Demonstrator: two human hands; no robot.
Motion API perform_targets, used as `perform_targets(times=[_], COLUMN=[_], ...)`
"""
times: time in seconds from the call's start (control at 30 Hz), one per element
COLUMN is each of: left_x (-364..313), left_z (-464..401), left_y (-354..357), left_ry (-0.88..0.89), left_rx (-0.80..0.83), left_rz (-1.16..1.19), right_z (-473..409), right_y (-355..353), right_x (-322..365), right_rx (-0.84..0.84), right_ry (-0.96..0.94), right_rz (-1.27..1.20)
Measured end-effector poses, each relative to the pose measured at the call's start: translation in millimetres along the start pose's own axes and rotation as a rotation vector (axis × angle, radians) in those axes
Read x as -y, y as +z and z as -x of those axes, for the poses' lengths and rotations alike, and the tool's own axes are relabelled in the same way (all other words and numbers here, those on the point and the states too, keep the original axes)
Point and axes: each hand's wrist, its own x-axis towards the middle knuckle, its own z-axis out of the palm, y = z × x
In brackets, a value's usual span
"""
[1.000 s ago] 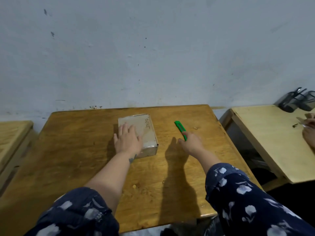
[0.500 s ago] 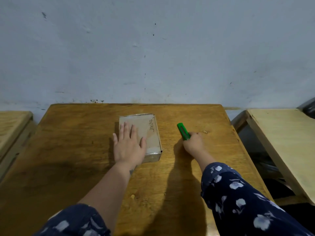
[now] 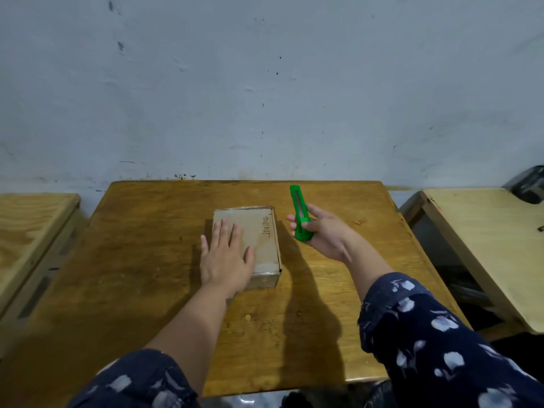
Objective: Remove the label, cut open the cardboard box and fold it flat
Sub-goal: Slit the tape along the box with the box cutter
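Left hand (image 3: 225,259) flat on cardboard box (image 3: 262,240), right hand (image 3: 322,234) gripping green cutter (image 3: 300,213) aloft, table (image 3: 147,260) bare around

Left hand (image 3: 225,259) lies flat, palm down, fingers (image 3: 222,231) extended and slightly spread toward the far wall, thumb angled out to the right; bare left forearm (image 3: 188,325) runs back toward the viewer into a dark blue sleeve with pale blotches (image 3: 138,381). Right hand (image 3: 322,234) is raised clear of the surface, palm turned leftward, fingers curled in a closed grip, thumb on the far side; right forearm (image 3: 369,267) slopes down and right into a matching dark blue patterned sleeve (image 3: 435,340), elbow bent.
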Motion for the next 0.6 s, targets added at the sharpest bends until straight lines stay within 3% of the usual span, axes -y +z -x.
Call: perform_targets(times=[0.2,0.6], left_x=[11.7,21.2], left_z=[22.1,39.6], left_y=[-4.1,-3.3], left_ry=[0.006,0.016], left_rx=[0.005,-0.003], left_rz=[0.014,0.047], right_z=[17.0,25.3], right_y=[18.0,49.0], right_x=[-22.6,-42.6], right_rx=[-0.091,-0.272], right_ry=[-0.086,-0.118], right_rz=[-0.047,0.19])
